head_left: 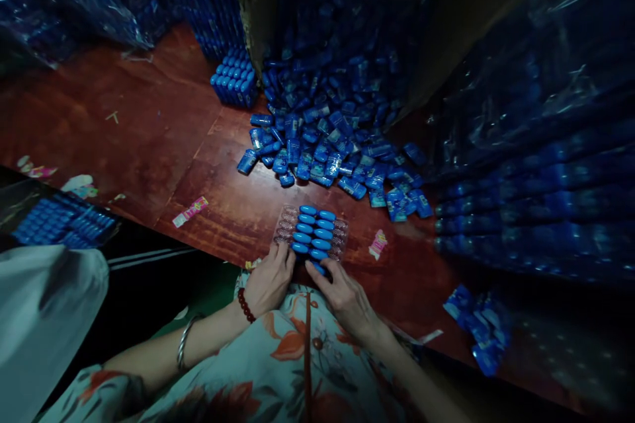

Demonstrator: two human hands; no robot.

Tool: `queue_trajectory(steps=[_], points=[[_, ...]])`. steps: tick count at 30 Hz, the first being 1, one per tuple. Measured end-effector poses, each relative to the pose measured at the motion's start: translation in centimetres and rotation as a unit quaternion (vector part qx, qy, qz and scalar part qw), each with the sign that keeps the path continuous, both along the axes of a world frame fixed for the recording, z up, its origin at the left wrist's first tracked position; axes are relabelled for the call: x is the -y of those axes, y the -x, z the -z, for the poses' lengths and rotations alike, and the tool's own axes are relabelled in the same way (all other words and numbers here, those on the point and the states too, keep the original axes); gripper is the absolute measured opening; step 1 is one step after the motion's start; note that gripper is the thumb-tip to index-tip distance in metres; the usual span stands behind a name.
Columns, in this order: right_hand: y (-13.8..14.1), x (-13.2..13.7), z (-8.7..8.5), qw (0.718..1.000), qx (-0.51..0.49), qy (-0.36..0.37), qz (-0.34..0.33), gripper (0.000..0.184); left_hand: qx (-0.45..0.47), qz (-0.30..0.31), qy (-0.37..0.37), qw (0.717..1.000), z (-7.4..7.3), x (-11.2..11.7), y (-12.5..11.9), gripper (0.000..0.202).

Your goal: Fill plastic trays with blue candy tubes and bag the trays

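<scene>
A clear plastic tray (338, 238) lies at the table's near edge, with two columns of blue oval-topped containers (307, 219) standing in its middle. My left hand (270, 279) is closed at the tray's near left corner, its fingertips bent against the edge and the nearest left container. With thumb and fingers, my right hand (350, 296) grips a blue container (316, 267) at the near end of the right column. Part of that container is hidden by the fingers. Beyond the tray spreads a heap of loose, labelled blue containers (317, 152).
The heap spills from a dark open carton (419, 79). A block of stacked blue containers (233, 79) stands left of it. Plastic-wrapped stacks (526, 198) rise at the right. Pink wrappers (378, 244) lie on the red-brown table (149, 112). A person's pale sleeve (49, 310) shows at left.
</scene>
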State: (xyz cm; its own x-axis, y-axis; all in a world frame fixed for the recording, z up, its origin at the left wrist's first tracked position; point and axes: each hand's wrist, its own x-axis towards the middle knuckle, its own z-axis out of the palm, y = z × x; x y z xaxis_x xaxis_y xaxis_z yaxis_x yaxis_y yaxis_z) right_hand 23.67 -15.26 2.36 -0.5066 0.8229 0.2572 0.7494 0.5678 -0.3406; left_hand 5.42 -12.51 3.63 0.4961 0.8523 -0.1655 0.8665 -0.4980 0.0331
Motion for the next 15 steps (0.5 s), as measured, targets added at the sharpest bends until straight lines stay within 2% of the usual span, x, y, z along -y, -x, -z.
queue_trajectory(steps=[4, 9, 12, 15], points=[[-0.1, 0.1, 0.7, 0.999, -0.033, -0.001, 0.01, 0.044, 0.05, 0.033, -0.027, 0.998, 0.2, 0.0, 0.4, 0.03], [-0.6, -0.2, 0.7, 0.997, -0.067, -0.047, 0.008, 0.033, 0.155, 0.122, -0.093, 0.976, 0.2, -0.6, 1.8, 0.029], [-0.8, -0.6, 0.3, 0.996, -0.059, -0.06, 0.019, 0.032, 0.183, 0.157, -0.08, 0.967, 0.0, -1.1, 1.9, 0.032], [-0.6, -1.0, 0.2, 0.997, -0.049, -0.054, 0.014, 0.032, 0.144, 0.184, -0.033, 0.972, -0.3, -1.5, 0.9, 0.03]])
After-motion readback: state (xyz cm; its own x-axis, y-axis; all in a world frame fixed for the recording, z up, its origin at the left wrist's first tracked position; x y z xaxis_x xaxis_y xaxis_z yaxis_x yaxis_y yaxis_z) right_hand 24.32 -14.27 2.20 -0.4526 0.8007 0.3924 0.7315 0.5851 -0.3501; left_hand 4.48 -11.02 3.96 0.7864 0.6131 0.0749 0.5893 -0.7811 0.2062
